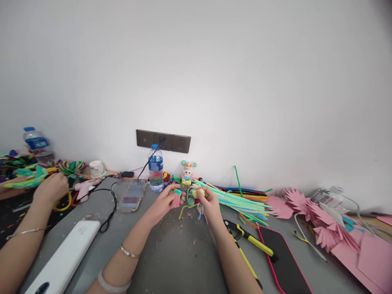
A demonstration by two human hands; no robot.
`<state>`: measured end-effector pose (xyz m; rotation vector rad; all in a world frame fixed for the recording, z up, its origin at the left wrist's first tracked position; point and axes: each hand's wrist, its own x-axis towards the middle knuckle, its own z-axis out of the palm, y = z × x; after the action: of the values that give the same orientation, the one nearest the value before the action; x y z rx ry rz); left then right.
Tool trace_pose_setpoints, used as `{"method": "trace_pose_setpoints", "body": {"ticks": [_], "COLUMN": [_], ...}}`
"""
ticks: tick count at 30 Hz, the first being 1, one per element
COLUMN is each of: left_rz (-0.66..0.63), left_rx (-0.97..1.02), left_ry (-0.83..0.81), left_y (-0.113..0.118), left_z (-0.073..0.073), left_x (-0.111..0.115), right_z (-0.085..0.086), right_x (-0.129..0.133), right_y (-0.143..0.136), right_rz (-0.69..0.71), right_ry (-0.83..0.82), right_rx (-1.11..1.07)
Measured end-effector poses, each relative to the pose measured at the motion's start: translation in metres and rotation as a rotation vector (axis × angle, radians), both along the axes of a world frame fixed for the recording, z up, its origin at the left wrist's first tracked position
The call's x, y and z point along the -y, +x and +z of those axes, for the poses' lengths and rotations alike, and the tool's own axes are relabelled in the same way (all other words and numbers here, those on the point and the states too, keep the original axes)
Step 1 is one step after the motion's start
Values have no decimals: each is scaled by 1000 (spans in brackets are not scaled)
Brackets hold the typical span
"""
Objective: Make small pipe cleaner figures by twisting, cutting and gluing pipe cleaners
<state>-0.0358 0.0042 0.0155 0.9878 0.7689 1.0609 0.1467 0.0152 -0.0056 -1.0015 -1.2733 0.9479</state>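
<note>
My left hand (162, 204) is closed around a small pink-and-teal piece (176, 200) that looks soft; I cannot tell its exact kind. Between the thumb and fingers of my right hand (211, 204) is a small pale-yellow piece (199, 192). Just behind both hands a colourful clay-like figurine (186, 175) with big round eyes stands upright. Green and yellow bits, one of them a curled green pipe cleaner (190, 201), lie between my hands. To the right of my right hand lies a bundle of pastel pipe cleaners (239, 200).
Yellow-handled pliers (254, 241) lie beside a red-edged phone (284, 261). A water bottle (156, 171), another phone (131, 196) with cable and a white device (67, 257) stand or lie left. Folded pink paper (324, 220) is at right. A co-worker's hand (53, 188) works far left.
</note>
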Motion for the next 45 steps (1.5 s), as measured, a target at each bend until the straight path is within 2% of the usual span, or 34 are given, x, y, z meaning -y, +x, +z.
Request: {"method": "trace_pose_setpoints", "body": {"ticks": [6, 14, 20, 23, 31, 39, 45], "left_rz": [-121, -285, -335, -372, -381, -391, -386], "left_rx": [-118, -172, -263, -275, -276, -304, -310], "left_ry": [110, 195, 226, 220, 210, 225, 240], "left_y": [9, 21, 19, 16, 15, 15, 16], "left_z": [-9, -12, -18, -17, -11, -15, -17], "left_x": [4, 9, 7, 6, 7, 6, 6], "right_z": [6, 18, 14, 11, 9, 12, 15], "right_x": [3, 10, 14, 14, 14, 16, 18], "right_y": [2, 6, 8, 7, 11, 8, 10], "right_rz": [86, 146, 281, 298, 295, 307, 305], "right_ry": [-38, 27, 32, 27, 69, 19, 94], "right_rx": [-52, 63, 178, 232, 376, 262, 442]}}
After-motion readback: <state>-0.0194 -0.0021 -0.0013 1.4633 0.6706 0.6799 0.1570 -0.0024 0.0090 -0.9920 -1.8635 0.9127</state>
